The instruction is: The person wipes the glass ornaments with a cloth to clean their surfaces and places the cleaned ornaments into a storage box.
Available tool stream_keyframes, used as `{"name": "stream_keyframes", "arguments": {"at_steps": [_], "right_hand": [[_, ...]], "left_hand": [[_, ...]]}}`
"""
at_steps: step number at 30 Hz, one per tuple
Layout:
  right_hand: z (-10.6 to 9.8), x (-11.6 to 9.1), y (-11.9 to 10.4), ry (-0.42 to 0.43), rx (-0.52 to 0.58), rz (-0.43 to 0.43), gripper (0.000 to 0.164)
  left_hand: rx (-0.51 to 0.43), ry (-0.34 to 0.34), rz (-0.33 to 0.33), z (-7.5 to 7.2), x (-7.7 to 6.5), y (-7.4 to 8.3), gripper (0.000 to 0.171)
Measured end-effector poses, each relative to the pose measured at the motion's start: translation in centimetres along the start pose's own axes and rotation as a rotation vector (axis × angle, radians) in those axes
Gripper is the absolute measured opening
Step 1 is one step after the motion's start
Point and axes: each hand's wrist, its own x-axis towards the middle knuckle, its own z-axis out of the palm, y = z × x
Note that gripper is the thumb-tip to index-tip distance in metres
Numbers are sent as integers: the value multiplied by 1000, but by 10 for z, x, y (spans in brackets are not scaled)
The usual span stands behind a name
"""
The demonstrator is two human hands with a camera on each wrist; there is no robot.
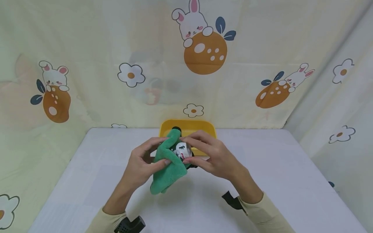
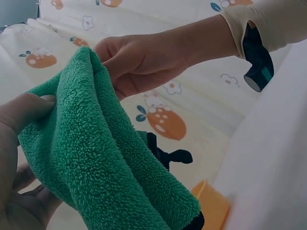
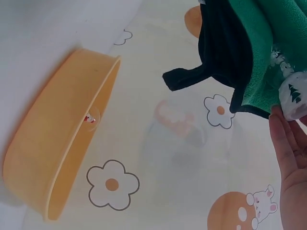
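A green fluffy towel (image 1: 167, 176) with black edging and a black hanging loop (image 3: 184, 77) drapes over my left hand (image 1: 141, 163), which pinches it between thumb and fingers. Against the cloth sits a small snow globe (image 1: 183, 150), its white base (image 3: 293, 98) printed with a dark tree and its clear dome partly wrapped in the towel. My right hand (image 1: 214, 155) grips the base with thumb and fingertips. In the left wrist view the towel (image 2: 100, 143) hides the globe.
Behind the hands, a yellow tray (image 1: 189, 123) stands on the white table (image 1: 250, 145) near its back edge. A clear round object (image 3: 90, 117) with a red and white figure shows at the tray. A curtain with rabbit and flower prints (image 1: 93, 38) hangs behind.
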Motion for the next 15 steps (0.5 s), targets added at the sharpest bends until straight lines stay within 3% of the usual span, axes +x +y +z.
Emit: {"name": "stream_keyframes", "arguments": {"at_steps": [3, 10, 15], "right_hand": [[1, 0, 1, 6, 13, -44, 60], [4, 2, 2, 31, 32, -154, 43], [4, 2, 2, 33, 32, -163, 46]], "left_hand": [[-18, 8, -17, -1, 0, 0, 50], [-43, 36, -49, -2, 1, 1, 50], [-47, 62, -48, -3, 0, 2, 50]]}}
